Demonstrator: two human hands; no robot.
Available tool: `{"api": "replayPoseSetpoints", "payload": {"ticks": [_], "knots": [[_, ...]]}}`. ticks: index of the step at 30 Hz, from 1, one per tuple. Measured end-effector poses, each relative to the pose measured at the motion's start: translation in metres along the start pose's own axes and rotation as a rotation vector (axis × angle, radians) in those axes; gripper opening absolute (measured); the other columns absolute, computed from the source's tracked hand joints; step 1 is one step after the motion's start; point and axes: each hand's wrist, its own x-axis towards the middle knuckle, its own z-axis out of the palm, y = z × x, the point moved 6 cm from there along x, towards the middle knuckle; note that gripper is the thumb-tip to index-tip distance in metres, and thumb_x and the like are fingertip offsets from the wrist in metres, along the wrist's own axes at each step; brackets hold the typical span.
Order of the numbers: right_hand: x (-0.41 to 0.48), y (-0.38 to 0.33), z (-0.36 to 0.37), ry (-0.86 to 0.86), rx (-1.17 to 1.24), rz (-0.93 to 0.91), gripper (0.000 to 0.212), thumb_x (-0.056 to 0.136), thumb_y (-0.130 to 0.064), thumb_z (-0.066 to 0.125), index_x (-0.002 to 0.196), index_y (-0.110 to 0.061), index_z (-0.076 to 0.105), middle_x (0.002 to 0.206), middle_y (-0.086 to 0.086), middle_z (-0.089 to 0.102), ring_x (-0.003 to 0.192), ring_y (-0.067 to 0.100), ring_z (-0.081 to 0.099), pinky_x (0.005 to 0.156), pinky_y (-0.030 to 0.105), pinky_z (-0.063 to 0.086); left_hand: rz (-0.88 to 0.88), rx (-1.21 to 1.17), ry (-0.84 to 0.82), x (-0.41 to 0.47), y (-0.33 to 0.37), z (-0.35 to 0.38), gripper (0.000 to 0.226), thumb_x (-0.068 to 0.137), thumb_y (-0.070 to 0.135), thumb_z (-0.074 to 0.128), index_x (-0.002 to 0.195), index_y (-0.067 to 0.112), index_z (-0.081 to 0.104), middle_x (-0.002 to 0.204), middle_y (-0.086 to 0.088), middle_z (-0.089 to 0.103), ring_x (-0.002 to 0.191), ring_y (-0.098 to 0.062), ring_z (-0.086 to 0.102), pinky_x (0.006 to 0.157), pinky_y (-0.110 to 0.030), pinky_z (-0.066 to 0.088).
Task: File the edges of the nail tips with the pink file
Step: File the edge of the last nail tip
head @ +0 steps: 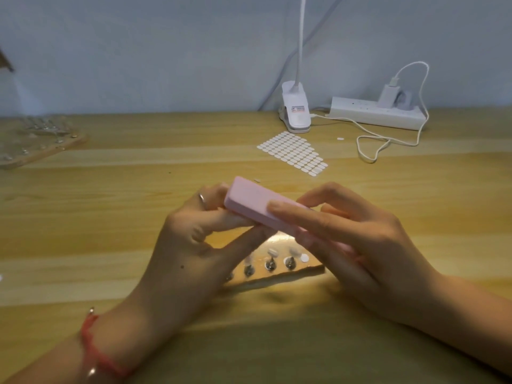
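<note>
My left hand (191, 236) curls under the pink file (249, 200), its catch hidden; my right hand (360, 239) grips this seemingly light, stiff block.

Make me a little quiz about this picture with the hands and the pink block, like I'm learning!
1. True or false: the right hand grips the pink file.
2. In the picture, the clip lamp stands: A) left of the power strip B) right of it C) on top of it.
3. Fill in: the bracelet on the left wrist is ____.

Key: 1 true; 2 A; 3 red.
</note>
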Motion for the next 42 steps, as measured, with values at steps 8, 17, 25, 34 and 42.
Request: {"api": "replayPoseSetpoints", "payload": {"ticks": [8, 17, 25, 34, 42], "knots": [[-0.001, 0.006, 0.0, -0.005, 0.004, 0.023, 0.035, 0.1, -0.026, 0.047, 0.134, -0.022, 0.053, 0.105, 0.005, 0.059, 0.076, 0.025, 0.063, 0.061, 0.04, 0.051, -0.123, -0.173, 0.02, 0.002, -0.007, 0.003, 0.014, 0.068, 0.03, 0.076, 0.082, 0.03, 0.074, 0.085, 0.017, 0.073, 0.082, 0.003, 0.066, 0.073, -0.007, 0.045], [0.0, 0.006, -0.001, 0.025, 0.022, 0.012, 0.033, 0.1, -0.024, 0.048, 0.132, -0.02, 0.055, 0.104, 0.007, 0.06, 0.076, 0.024, 0.064, 0.061, 0.04, 0.051, -0.126, -0.206, 0.091, 0.003, -0.012, -0.002, 0.019, 0.07, 0.03, 0.076, 0.09, 0.032, 0.076, 0.087, 0.006, 0.073, 0.084, -0.023, 0.063, 0.074, -0.03, 0.051], [0.001, 0.007, -0.001, 0.031, 0.024, 0.028, 0.035, 0.098, -0.021, 0.049, 0.133, -0.018, 0.055, 0.103, 0.008, 0.061, 0.084, 0.022, 0.062, 0.066, 0.036, 0.051, -0.022, -0.13, 0.047, 0.001, 0.0, 0.003, 0.018, 0.071, 0.028, 0.078, 0.088, 0.025, 0.074, 0.085, 0.003, 0.071, 0.071, -0.014, 0.059, 0.06, -0.027, 0.046], [0.001, 0.008, 0.0, 0.046, 0.028, 0.034, 0.035, 0.098, -0.023, 0.05, 0.133, -0.019, 0.053, 0.104, 0.006, 0.06, 0.08, 0.02, 0.063, 0.065, 0.034, 0.051, -0.136, -0.151, 0.199, 0.003, -0.012, -0.011, 0.022, 0.07, 0.036, 0.068, 0.091, 0.029, 0.073, 0.081, 0.004, 0.067, 0.079, -0.024, 0.053, 0.069, -0.029, 0.044], [0.0, 0.009, 0.001, 0.041, 0.0, 0.052, 0.036, 0.098, -0.027, 0.05, 0.134, -0.022, 0.051, 0.105, 0.004, 0.06, 0.08, 0.022, 0.063, 0.062, 0.038, 0.052, -0.022, 0.016, 0.124, 0.005, -0.003, -0.008, 0.019, 0.073, 0.042, 0.077, 0.089, 0.033, 0.076, 0.08, 0.006, 0.068, 0.08, -0.012, 0.061, 0.077, -0.045, 0.047]]}}
